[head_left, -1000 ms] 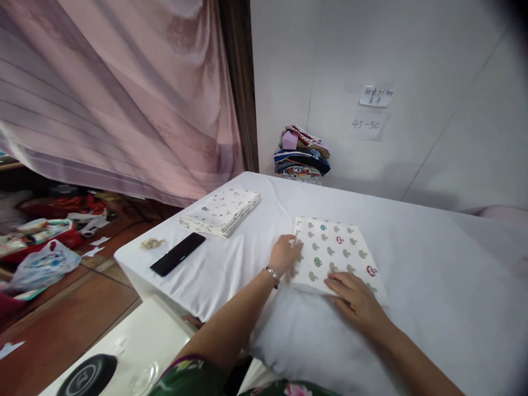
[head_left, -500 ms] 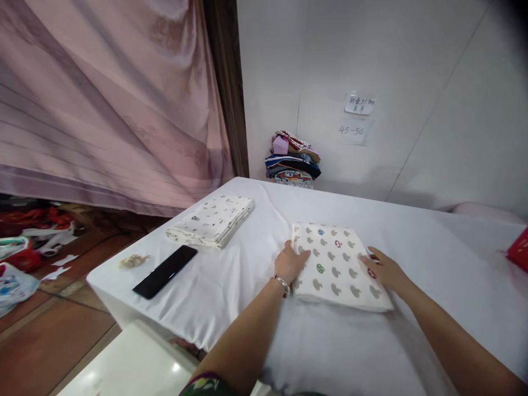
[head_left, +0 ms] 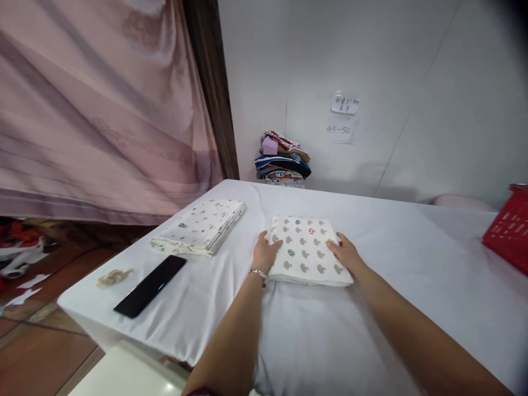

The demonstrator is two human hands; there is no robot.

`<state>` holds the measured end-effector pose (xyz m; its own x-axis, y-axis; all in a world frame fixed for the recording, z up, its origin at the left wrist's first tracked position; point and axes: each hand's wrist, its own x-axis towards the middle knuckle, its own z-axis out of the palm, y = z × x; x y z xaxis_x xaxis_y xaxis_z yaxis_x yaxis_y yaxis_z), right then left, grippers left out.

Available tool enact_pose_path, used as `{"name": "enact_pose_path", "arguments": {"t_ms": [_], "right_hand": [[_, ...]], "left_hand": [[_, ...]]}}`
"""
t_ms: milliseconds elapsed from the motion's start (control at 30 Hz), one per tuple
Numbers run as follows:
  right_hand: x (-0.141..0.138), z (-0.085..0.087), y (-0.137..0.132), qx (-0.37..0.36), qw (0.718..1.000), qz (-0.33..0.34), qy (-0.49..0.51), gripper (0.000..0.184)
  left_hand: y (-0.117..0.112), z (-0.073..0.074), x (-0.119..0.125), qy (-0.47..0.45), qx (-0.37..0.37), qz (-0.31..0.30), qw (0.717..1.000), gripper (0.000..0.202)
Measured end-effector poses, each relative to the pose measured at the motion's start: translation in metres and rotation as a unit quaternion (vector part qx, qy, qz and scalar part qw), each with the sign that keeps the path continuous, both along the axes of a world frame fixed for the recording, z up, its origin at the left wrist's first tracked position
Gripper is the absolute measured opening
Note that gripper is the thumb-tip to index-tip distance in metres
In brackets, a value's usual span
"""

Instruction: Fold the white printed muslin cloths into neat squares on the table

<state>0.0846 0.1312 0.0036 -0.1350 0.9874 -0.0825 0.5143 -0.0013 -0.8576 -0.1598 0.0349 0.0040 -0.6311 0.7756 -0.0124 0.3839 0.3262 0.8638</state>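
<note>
A folded white cloth with grey and coloured mushroom prints [head_left: 305, 250] lies on the white-covered table [head_left: 391, 286]. My left hand [head_left: 264, 253] rests against its left edge, thumb on top, a bracelet on the wrist. On the cloth's right edge lies my right hand [head_left: 346, 254], fingers laid over it. Both hands clasp the folded cloth from the sides. A second folded white cloth with small dark prints [head_left: 200, 225] sits to the left.
A black phone [head_left: 150, 285] and a small beige bundle [head_left: 113, 276] lie near the table's left corner. A pile of folded colourful clothes [head_left: 282, 159] stands by the wall. A red basket [head_left: 509, 228] is at the right edge. Pink curtain hangs left.
My right hand went from the cloth's near edge to its right side. The cloth has been pushed a little away from me, and the view has swung right, showing the red basket.
</note>
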Motion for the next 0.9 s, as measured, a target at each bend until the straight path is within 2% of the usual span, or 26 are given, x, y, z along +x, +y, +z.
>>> {"name": "enact_pose_path", "arguments": {"t_ms": [67, 167, 267, 333, 400, 467, 567, 633, 667, 800, 900], "right_hand": [[-0.004, 0.003, -0.004, -0.006, 1.000, 0.015, -0.026, 0.074], [0.007, 0.006, -0.020, -0.024, 0.999, 0.022, -0.028, 0.073], [0.023, 0.007, -0.041, -0.059, 0.998, 0.017, 0.012, 0.075], [0.030, 0.007, -0.053, -0.078, 0.995, 0.018, 0.053, 0.075], [0.032, 0.007, -0.061, -0.103, 0.990, 0.019, 0.089, 0.074], [0.031, 0.007, -0.064, -0.131, 0.983, 0.027, 0.122, 0.074], [0.030, 0.005, -0.062, -0.150, 0.973, 0.035, 0.173, 0.072], [0.032, 0.002, -0.060, -0.156, 0.963, 0.037, 0.218, 0.072], [0.034, 0.000, -0.059, -0.162, 0.956, 0.039, 0.242, 0.072], [0.041, -0.004, -0.054, -0.188, 0.930, 0.042, 0.314, 0.069], [0.044, -0.002, -0.053, -0.186, 0.911, 0.039, 0.366, 0.062]], "left_hand": [[0.001, -0.002, -0.008, 0.001, -0.012, 0.004, 1.000, 0.070], [0.000, -0.003, -0.013, 0.011, -0.022, -0.006, 1.000, 0.069], [-0.004, 0.002, -0.012, 0.032, -0.044, -0.026, 0.998, 0.065], [-0.009, 0.010, -0.004, 0.092, -0.048, -0.034, 0.994, 0.058], [-0.016, 0.019, 0.012, 0.192, -0.035, -0.037, 0.980, 0.053], [-0.022, 0.027, 0.037, 0.285, 0.001, -0.068, 0.956, 0.047], [-0.029, 0.029, 0.083, 0.347, 0.070, -0.217, 0.910, 0.048], [-0.030, 0.023, 0.108, 0.358, 0.087, -0.309, 0.877, 0.059], [-0.029, 0.018, 0.117, 0.362, 0.086, -0.335, 0.866, 0.066], [-0.025, 0.001, 0.132, 0.396, 0.083, -0.328, 0.854, 0.072], [-0.025, -0.003, 0.132, 0.411, 0.093, -0.311, 0.852, 0.070]]}}
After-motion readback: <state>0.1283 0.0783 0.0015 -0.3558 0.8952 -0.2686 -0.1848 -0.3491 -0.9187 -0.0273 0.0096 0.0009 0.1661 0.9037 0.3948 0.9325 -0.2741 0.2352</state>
